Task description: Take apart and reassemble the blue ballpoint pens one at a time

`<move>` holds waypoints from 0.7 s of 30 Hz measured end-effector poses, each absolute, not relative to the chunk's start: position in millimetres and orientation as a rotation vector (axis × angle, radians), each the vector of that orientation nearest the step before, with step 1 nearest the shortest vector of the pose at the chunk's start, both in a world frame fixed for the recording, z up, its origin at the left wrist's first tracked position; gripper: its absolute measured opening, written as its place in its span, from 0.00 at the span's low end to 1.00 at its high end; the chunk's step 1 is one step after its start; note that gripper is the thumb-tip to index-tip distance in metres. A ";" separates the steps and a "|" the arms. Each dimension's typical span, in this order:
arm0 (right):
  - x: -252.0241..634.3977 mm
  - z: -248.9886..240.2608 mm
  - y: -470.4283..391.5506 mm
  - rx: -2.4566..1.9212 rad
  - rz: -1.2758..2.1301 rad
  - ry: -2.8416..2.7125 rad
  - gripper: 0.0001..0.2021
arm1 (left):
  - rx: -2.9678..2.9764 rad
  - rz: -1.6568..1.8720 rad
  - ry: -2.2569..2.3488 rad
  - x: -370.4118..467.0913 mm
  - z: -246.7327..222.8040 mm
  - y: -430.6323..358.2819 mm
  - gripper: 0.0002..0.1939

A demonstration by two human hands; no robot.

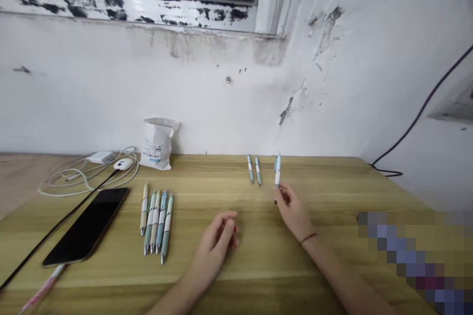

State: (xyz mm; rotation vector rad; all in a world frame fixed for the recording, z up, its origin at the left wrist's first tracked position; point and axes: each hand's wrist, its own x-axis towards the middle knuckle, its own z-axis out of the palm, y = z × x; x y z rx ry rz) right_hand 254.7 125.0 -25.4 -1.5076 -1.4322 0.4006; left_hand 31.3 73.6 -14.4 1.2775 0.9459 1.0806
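My right hand (291, 209) pinches the lower end of a pale blue and white pen (278, 170), its other end toward the wall. Just left of it, two similar blue and white pens (250, 169) lie side by side near the table's back edge. My left hand (219, 234) rests over the middle of the table, fingers loosely bent with a gap at the thumb; nothing shows in it. Further left, several pens (153, 221) in green, yellow and blue with white grips lie in a row, tips toward me.
A black phone (88, 226) lies at the left with a cable at its lower end. Behind it are coiled white cables (86, 182), a white charger (101, 157) and a small white round device (123, 164). A white plastic package (157, 145) stands against the wall (199, 98).
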 end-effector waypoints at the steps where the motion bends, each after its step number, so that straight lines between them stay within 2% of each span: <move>1: 261.9 -27.3 129.4 -1.563 0.401 -1.411 0.17 | 1.306 1.066 0.945 31.1 -14.5 73.2 0.19; 6: 276.1 -34.5 142.4 -1.794 0.307 -1.467 0.19 | 1.512 0.994 1.023 30.6 -16.6 73.8 0.16; 11: 268.3 -34.4 153.5 -1.889 0.176 -1.578 0.16 | 1.933 0.997 1.120 44.7 -17.0 88.7 0.11; 21: 262.4 -35.2 179.4 -1.921 -0.010 -1.862 0.16 | 2.618 0.930 1.246 106.4 -29.6 179.7 0.24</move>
